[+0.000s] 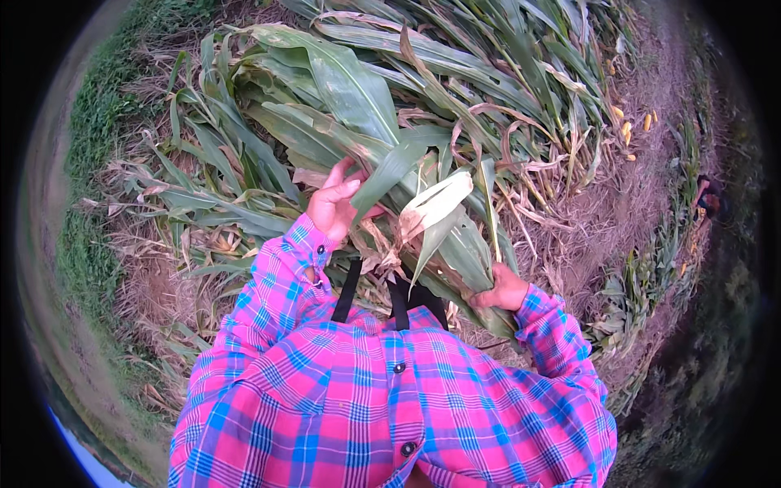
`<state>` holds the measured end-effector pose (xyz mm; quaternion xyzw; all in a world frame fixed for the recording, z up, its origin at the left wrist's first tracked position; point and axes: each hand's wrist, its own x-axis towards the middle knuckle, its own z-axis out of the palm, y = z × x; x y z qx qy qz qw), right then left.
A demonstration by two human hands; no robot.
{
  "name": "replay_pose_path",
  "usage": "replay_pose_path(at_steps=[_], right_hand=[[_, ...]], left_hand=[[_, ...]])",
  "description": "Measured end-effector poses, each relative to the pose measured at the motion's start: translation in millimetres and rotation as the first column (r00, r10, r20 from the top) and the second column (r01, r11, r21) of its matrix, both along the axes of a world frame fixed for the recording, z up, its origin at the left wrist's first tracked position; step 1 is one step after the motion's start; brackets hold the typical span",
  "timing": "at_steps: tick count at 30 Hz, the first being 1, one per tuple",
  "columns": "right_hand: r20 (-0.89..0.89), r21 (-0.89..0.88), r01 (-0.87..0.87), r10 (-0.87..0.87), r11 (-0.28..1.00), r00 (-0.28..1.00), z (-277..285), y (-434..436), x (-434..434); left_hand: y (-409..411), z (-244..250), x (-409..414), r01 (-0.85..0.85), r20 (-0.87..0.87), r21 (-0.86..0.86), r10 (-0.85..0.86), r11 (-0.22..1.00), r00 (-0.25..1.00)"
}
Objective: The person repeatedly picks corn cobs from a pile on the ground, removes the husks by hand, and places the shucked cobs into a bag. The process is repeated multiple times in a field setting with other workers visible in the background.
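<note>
A cut maize plant (390,168) with broad green leaves lies slantwise across the front of my body. My left hand (335,207) is at its upper left side, fingers curled about the leaves and partly hidden by one of them. At the lower right, my right hand (503,290) grips the lower end of the same plant, thumb on top. Between the hands a pale, opened maize husk (434,204) sticks out, dry and brown at its base; no cob shows in it. Black straps (348,291) hang at my waist, below the plant.
A large heap of cut maize stalks (488,67) lies ahead; more leafy stalks (232,207) lie to the left. Several yellow cobs (626,129) rest on straw-covered ground at right. Another person (709,201) is near the far right rim. Green weeds (100,134) border the left.
</note>
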<state>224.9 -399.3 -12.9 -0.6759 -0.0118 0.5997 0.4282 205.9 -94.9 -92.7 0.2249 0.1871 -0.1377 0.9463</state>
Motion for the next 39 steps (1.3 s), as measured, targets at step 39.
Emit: replay_pose_path(at_steps=[39], right_hand=[[0.747, -0.041, -0.419, 0.306, 0.907, 0.590, -5.5, 93.6, -10.3]], left_hand=[[-28.1, 61.2, -52.9, -0.186, 0.053, 0.799, 0.240, 0.572, 0.969]])
